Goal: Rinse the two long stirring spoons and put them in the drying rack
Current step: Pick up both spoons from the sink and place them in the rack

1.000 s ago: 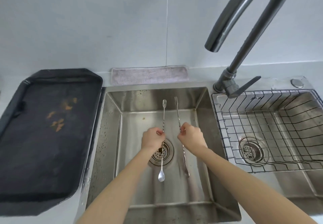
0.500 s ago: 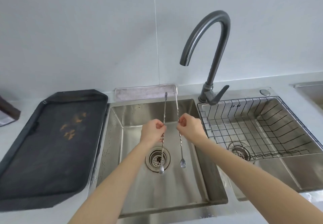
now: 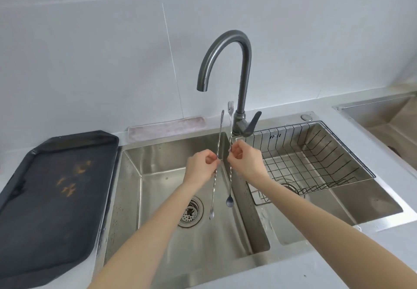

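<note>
Two long twisted metal stirring spoons hang almost upright above the left sink basin (image 3: pixel 158 157), bowls down. My left hand (image 3: pixel 200 168) pinches the left spoon (image 3: pixel 213 195) at mid-shaft. My right hand (image 3: pixel 246 163) pinches the right spoon (image 3: pixel 230 189), whose upper end is a small fork close to the tap's base. The two spoons are about a hand's width apart at most. The black wire drying rack (image 3: pixel 316 153) sits in the right basin, just right of my right hand. No water runs from the dark grey tap (image 3: pixel 244 63).
A black tray (image 3: pixel 52 198) with orange-brown stains lies on the counter left of the sink. A grey cloth (image 3: pixel 167 127) lies along the back edge. The tap lever (image 3: pixel 251 124) points forward right. Another steel basin (image 3: pixel 383 117) shows at far right.
Both hands have lifted the spoons out of the left basin and carried them up and to the right, toward the tap. The view has tilted up and pulled back.
</note>
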`<state>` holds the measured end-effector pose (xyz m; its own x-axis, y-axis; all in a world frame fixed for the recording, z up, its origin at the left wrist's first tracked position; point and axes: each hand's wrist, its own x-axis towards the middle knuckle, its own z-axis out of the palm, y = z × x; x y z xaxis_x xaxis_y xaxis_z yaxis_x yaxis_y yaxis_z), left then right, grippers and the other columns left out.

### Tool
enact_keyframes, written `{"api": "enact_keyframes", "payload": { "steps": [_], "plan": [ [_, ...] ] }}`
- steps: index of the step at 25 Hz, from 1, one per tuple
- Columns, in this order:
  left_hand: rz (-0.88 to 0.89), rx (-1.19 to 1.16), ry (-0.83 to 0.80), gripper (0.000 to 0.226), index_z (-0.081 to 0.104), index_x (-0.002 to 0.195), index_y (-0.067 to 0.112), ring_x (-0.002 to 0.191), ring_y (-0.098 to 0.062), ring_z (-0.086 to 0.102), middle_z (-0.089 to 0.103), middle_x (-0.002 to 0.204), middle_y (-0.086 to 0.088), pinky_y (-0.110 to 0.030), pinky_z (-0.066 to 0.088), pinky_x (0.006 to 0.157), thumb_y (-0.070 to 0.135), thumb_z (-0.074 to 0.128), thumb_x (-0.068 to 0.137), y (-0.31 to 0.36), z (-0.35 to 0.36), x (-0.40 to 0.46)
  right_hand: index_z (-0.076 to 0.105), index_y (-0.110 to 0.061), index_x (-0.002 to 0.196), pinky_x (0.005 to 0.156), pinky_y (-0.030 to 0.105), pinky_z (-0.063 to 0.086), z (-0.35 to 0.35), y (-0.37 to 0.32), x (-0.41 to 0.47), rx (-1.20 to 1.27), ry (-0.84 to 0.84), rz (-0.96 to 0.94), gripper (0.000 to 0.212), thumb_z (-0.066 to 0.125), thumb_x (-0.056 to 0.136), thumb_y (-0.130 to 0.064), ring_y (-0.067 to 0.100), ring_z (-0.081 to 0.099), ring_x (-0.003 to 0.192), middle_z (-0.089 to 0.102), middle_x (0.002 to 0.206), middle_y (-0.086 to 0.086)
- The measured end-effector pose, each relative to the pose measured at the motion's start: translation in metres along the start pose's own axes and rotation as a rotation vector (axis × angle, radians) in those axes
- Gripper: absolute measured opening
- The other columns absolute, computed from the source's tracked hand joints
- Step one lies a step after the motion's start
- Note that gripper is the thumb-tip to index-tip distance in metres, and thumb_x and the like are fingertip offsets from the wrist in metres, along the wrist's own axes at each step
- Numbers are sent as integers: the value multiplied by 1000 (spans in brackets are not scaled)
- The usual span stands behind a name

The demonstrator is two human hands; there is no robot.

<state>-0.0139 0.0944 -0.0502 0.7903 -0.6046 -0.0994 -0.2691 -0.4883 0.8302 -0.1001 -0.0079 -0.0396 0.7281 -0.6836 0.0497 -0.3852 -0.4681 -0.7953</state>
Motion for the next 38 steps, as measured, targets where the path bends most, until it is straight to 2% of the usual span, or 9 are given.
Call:
{"api": "enact_keyframes", "payload": {
  "steps": [5, 8, 13, 16, 19, 24, 29, 32, 38],
  "plan": [
    [80, 4, -31, 7, 65, 83, 11, 72, -23, 64, 66, 73, -5, -42, 56, 81, 18, 64, 81, 33, 20, 6, 57, -14, 86, 68, 27, 48, -43, 15, 4, 29, 64, 11, 4, 56, 83, -16, 18, 57, 71, 49, 65, -13],
    [127, 9, -21, 6, 65, 83, 13, 68, -19, 62, 64, 73, -2, -38, 56, 81, 20, 64, 81, 56, 32, 13, 54, -16, 82, 63, 26, 47, -72, 22, 13, 51, 118, 11, 5, 57, 84, -19, 20, 59, 70, 50, 65, -12],
    [183, -11, -25, 5, 60, 78, 20, 54, -6, 56, 61, 67, 7, -30, 55, 65, 19, 63, 82, 91, 48, 29, 58, -12, 91, 61, 25, 48, -117, 36, 34, 30, 152, -15, 8, 55, 84, -14, 17, 57, 73, 55, 73, -7],
    [184, -11, 2, 7, 65, 85, 13, 56, -8, 57, 59, 65, 10, -25, 55, 63, 20, 63, 82, 106, 58, 39, 60, -10, 95, 68, 28, 47, -140, 50, 50, -25, 166, -39, 13, 56, 84, -13, 15, 57, 76, 58, 82, -1],
    [179, 11, 31, 9, 65, 87, 13, 67, -17, 60, 62, 74, 1, -28, 55, 70, 20, 64, 82, 112, 66, 48, 61, -7, 93, 73, 31, 48, -157, 72, 67, -117, 146, -80, 12, 56, 82, -9, 17, 57, 76, 60, 80, 2],
    [117, 11, 10, 10, 65, 88, 11, 56, -8, 55, 57, 67, 9, -26, 54, 58, 19, 62, 83, 109, 76, 58, 61, -6, 92, 73, 34, 47, -160, 115, 86, -360, 4, -83, 13, 53, 82, -9, 29, 60, 83, 65, 91, 12],
    [105, 47, -6, 14, 66, 90, 7, 56, -13, 56, 60, 70, 6, -33, 56, 66, 19, 62, 84, 104, 85, 70, 61, -10, 104, 78, 41, 47, -139, 147, 97, -717, -283, -130, 23, 43, 89, -9, 35, 59, 96, 59, 108, 11],
    [92, 61, -17, 13, 66, 88, 8, 53, -12, 55, 60, 68, 6, -30, 53, 68, 20, 63, 83, 100, 89, 76, 60, -13, 112, 75, 38, 46, -124, 163, 105, -843, -426, -201, 29, 41, 90, -7, 31, 58, 102, 57, 113, 9],
    [70, 103, -11, 10, 67, 86, 12, 61, -14, 56, 64, 75, -1, -30, 51, 76, 21, 63, 82, 86, 96, 85, 58, -11, 112, 64, 32, 39, -97, 201, 118, -992, -518, -313, 28, 46, 88, -5, 29, 59, 100, 59, 114, 8]
  ]
}}
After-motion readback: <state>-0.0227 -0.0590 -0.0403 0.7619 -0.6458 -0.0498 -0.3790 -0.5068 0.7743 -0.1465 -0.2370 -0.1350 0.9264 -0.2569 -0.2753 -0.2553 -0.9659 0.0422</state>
